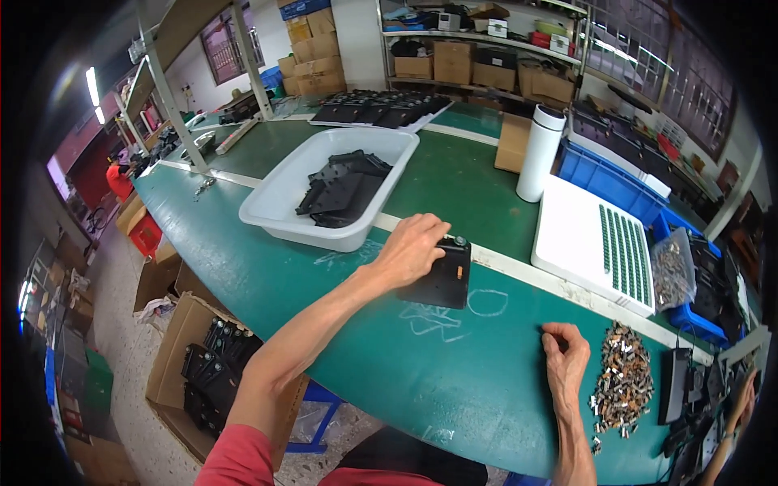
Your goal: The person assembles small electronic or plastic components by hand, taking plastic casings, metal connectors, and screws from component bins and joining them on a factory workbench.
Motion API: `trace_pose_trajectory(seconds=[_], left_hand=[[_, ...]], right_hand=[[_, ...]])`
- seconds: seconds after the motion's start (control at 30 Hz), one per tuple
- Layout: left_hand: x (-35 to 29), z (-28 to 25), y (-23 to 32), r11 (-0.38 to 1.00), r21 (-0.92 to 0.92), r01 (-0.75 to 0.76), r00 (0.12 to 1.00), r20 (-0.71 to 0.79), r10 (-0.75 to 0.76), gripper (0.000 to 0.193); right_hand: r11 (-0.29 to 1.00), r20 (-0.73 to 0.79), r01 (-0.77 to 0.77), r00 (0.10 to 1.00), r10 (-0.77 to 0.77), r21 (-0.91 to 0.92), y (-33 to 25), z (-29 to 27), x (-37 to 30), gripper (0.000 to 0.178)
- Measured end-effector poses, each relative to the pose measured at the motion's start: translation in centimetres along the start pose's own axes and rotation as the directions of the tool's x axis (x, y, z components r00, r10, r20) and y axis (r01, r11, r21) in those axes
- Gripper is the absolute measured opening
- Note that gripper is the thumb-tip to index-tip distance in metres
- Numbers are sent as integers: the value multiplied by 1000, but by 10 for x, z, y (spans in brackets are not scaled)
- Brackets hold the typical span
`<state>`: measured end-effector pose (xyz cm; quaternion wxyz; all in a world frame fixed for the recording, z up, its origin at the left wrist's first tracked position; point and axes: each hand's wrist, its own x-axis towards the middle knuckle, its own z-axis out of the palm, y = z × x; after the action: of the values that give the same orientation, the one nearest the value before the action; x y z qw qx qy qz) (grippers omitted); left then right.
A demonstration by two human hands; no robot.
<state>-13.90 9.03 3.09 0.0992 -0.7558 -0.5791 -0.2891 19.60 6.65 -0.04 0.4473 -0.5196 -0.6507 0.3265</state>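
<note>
My left hand (412, 249) is closed on the upper edge of a flat black plastic panel (442, 283) at the middle of the green bench. A small round metallic piece sits at the panel's top corner, and a copper-coloured bit shows on its face. My right hand (567, 350) rests on the bench to the right, fingers curled together; whatever they may hold is hidden. Just right of that hand lies a heap of small metal-and-brown parts (622, 377). Beyond my left hand stands a white plastic tub (275, 212) with several black panels (348, 188) inside.
A white tray (567, 239) with rows of small green pieces lies at the right, near a white bottle (540, 154), a blue crate (608, 180) and a bag of small parts (673, 267). A cardboard box (174, 368) of black parts stands below left. Another person's hand (744, 397) shows far right.
</note>
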Motion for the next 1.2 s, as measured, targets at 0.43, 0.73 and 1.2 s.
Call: trace_pose_trajectory(seconds=[0.43,0.73,1.2], left_hand=[[5,-101,-140,713,145,686,673,245,-698,68],[0,-103,-133,660,432,614,630,235,-740,43],[-21,-196,-40,687,-617,382,736,-246,-631,29]], right_hand=[[998,-23,21,1000,-22,-59,1,6,2,11],[998,-15,13,1000,-14,-62,1,4,2,11],[998,51,54,997,-55,17,-7,-2,5,20]])
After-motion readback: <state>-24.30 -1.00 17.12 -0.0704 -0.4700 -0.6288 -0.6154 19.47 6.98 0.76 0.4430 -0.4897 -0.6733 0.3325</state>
